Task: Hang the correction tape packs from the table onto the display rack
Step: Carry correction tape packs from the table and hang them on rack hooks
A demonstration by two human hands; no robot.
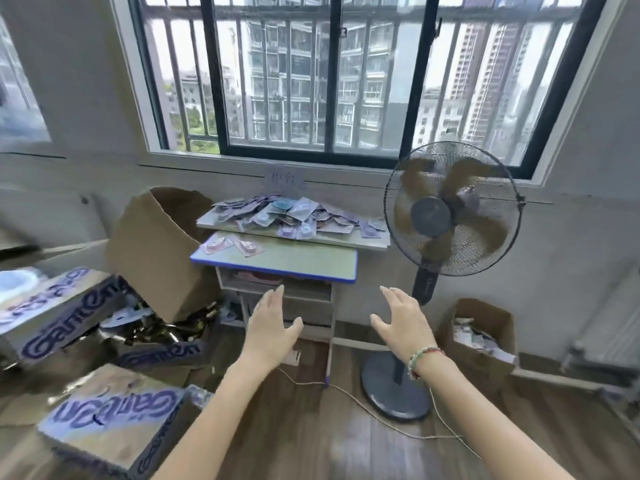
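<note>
- Head view: both hands reached forward, side by side, in front of a small blue-edged desk [273, 263] under a barred window.
- The left hand [268, 327] had its grip spread wide, fingers straight, holding nothing.
- The right hand [403, 322], with a beaded bracelet at the wrist, was likewise spread, fingers loosely bent, holding nothing.
- The correction tape packs [294, 214] lay in a loose heap on a raised board [346, 240] along the desk's far edge, beyond and above both hands and well apart from them.
- Two pink packs [233, 245] lay flat near the desk's far left corner, nearer the left hand.
- The heap ran lengthwise left to right along the far edge, so either hand could reach it; which was nearer the heap could not be told.
- No display rack was visible.
- A standing fan [450, 209] stood just right of the desk.
</note>
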